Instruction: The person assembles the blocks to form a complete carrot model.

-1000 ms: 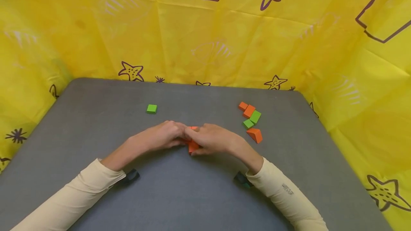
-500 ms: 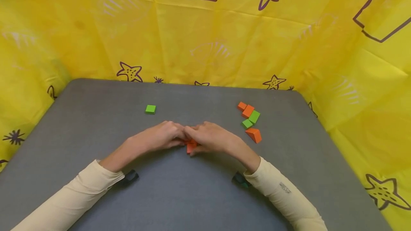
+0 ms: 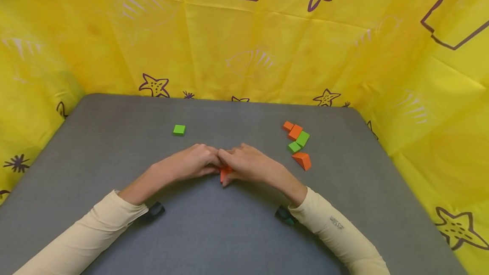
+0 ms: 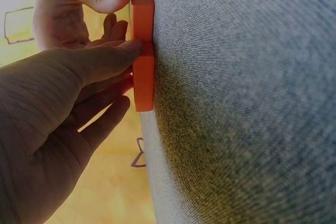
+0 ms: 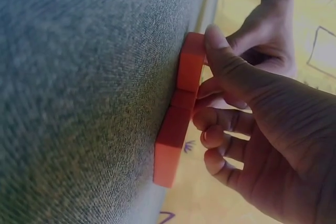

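Note:
Several orange blocks (image 3: 224,175) lie touching on the table between my hands, mostly covered in the head view. My left hand (image 3: 192,160) pinches one orange block (image 4: 144,85), thumb on its near face and fingers behind. Against its end sits another orange block (image 4: 142,17), where the thumb of my right hand (image 3: 250,164) presses. The right wrist view has that thumb on the end of a block (image 5: 191,62), with the right fingers curled beside the row. A short orange piece (image 5: 182,99) and a longer orange block (image 5: 172,135) continue the row there.
On the grey table (image 3: 214,232), a green block (image 3: 179,130) lies at the back left. To the right, orange blocks (image 3: 295,132) and green blocks (image 3: 302,139) form a cluster, with an orange wedge (image 3: 302,161) beside it. A yellow patterned cloth (image 3: 244,41) surrounds the table.
My right hand has shifted slightly left, and less of the orange blocks shows between the hands in the head view. My left hand stays nearly still; the other blocks keep their places.

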The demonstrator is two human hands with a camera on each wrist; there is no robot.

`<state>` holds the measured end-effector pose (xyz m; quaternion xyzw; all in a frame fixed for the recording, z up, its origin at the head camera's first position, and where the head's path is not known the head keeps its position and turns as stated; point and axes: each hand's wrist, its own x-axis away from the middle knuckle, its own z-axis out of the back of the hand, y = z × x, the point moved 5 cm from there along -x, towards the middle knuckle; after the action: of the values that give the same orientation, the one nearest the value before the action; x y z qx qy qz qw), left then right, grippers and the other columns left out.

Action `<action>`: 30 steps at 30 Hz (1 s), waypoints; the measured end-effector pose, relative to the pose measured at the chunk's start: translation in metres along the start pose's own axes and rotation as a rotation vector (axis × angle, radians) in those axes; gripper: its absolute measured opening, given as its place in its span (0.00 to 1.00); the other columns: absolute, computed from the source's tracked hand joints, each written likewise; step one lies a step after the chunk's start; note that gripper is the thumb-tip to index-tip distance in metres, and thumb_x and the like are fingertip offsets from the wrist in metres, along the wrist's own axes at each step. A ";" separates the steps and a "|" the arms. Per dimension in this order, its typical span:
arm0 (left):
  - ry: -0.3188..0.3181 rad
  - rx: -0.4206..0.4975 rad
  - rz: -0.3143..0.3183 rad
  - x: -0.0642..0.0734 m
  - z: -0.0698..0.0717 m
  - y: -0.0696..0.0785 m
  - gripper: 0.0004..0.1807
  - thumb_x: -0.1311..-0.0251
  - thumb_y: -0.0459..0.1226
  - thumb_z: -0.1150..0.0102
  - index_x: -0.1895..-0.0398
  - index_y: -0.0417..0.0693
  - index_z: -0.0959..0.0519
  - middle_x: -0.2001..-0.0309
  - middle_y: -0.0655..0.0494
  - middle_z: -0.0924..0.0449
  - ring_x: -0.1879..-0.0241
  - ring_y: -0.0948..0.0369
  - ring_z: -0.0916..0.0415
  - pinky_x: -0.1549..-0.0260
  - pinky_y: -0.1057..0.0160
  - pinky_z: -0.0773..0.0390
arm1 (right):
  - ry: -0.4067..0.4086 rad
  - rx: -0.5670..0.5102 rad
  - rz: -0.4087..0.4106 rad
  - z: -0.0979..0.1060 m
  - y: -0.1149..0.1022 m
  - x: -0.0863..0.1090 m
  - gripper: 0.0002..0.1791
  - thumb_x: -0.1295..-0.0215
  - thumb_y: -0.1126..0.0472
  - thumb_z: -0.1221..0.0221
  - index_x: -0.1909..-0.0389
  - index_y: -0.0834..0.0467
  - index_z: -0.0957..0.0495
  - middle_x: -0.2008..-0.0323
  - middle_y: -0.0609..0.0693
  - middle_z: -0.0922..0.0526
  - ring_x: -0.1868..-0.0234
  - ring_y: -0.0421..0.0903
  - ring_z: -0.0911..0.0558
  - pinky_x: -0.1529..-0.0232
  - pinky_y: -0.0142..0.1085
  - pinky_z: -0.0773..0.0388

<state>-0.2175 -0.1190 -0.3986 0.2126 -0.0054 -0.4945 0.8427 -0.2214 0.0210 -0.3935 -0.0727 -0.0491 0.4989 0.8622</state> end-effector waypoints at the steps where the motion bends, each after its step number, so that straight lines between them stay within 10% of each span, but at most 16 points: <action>1: 0.001 -0.001 -0.002 0.000 0.000 0.000 0.08 0.34 0.35 0.31 0.54 0.50 0.09 0.57 0.58 0.09 0.56 0.63 0.12 0.56 0.62 0.13 | 0.000 0.002 0.000 0.000 0.000 0.000 0.28 0.42 0.38 0.29 0.57 0.53 0.29 0.74 0.41 0.25 0.74 0.42 0.30 0.62 0.35 0.41; 14: 0.012 -0.022 -0.030 -0.002 0.001 0.002 0.06 0.35 0.34 0.29 0.57 0.49 0.09 0.59 0.58 0.09 0.56 0.62 0.12 0.55 0.60 0.13 | -0.006 -0.022 -0.024 0.011 0.009 0.004 0.26 0.38 0.37 0.32 0.57 0.53 0.26 0.72 0.42 0.22 0.73 0.40 0.27 0.62 0.36 0.36; 23: -0.011 -0.033 0.002 -0.003 0.002 0.001 0.12 0.38 0.33 0.28 0.51 0.43 0.10 0.52 0.52 0.08 0.44 0.55 0.12 0.44 0.53 0.14 | 0.162 0.048 -0.287 0.062 0.071 0.035 0.16 0.25 0.51 0.38 0.50 0.61 0.18 0.53 0.55 0.14 0.55 0.53 0.15 0.50 0.48 0.17; 30: 0.008 -0.031 0.039 -0.004 -0.001 0.002 0.10 0.35 0.38 0.29 0.53 0.46 0.09 0.54 0.55 0.08 0.44 0.58 0.12 0.44 0.54 0.14 | 0.064 0.011 -0.550 0.065 0.138 0.070 0.15 0.21 0.61 0.44 0.42 0.64 0.18 0.45 0.61 0.15 0.44 0.60 0.16 0.42 0.55 0.18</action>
<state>-0.2177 -0.1146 -0.3985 0.2012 0.0014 -0.4773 0.8554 -0.3148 0.1545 -0.3529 -0.0680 -0.0369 0.2438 0.9667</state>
